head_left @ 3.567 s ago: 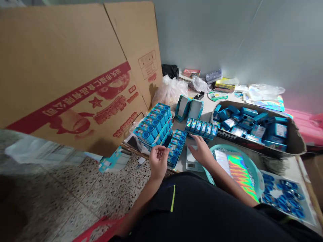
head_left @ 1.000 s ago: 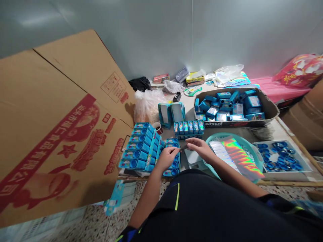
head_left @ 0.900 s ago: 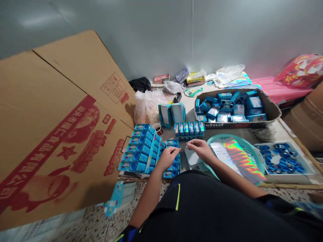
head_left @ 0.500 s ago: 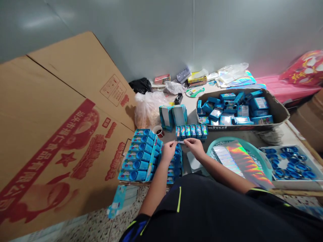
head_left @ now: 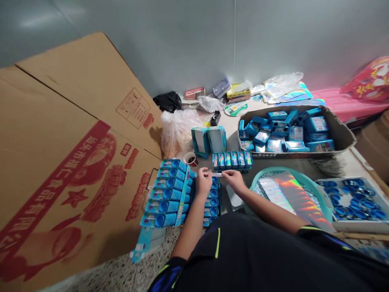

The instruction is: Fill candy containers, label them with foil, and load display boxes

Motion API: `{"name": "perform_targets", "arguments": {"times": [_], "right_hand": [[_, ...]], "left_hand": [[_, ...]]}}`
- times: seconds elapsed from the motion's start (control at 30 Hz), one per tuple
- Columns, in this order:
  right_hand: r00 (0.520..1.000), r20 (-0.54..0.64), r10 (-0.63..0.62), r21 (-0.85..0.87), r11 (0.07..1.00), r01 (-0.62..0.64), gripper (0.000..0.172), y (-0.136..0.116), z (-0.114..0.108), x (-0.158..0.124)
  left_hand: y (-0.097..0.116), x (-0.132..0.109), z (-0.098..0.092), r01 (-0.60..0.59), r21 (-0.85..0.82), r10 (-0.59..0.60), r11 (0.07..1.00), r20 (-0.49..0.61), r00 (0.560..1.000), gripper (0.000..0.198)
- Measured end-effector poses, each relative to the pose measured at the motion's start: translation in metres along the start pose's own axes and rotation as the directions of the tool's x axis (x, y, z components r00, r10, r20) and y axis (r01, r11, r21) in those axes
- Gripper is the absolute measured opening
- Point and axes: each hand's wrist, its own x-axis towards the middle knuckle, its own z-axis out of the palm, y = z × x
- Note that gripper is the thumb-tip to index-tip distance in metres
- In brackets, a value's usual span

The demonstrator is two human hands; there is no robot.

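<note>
Between my two hands a small pale strip (head_left: 216,174) is stretched sideways; its exact kind I cannot make out. My left hand (head_left: 204,181) pinches near its left end, with the fingertips partly hidden. At the other end, my right hand (head_left: 234,180) grips it between thumb and finger. Just behind the strip stands a row of small blue boxes with shiny fronts (head_left: 231,160). Blue boxes with round openings (head_left: 212,201) lie below my hands, and a larger display of similar boxes (head_left: 168,194) is left of my left arm.
A carton of loose blue boxes (head_left: 343,134) sits at the back right. Nearer are a teal basin with holographic sheets (head_left: 253,178) and a tray of blue round parts (head_left: 358,227). A cup (head_left: 190,158) and a tape dispenser (head_left: 215,118) stand behind. A big cardboard box (head_left: 75,93) rises at left.
My left hand's fingers have shifted slightly on the strip, which shows a bit more between my hands. The view has moved slightly.
</note>
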Motion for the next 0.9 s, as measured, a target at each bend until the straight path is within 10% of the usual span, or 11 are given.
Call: {"name": "perform_targets", "arguments": {"times": [0.9], "right_hand": [[0.999,0.039,0.007,0.01,1.0,-0.008,0.031,0.032,0.019,-0.003]], "left_hand": [[-0.02,-0.011,0.009,-0.13,0.054,0.131,0.99,-0.022,0.991,0.038]]}}
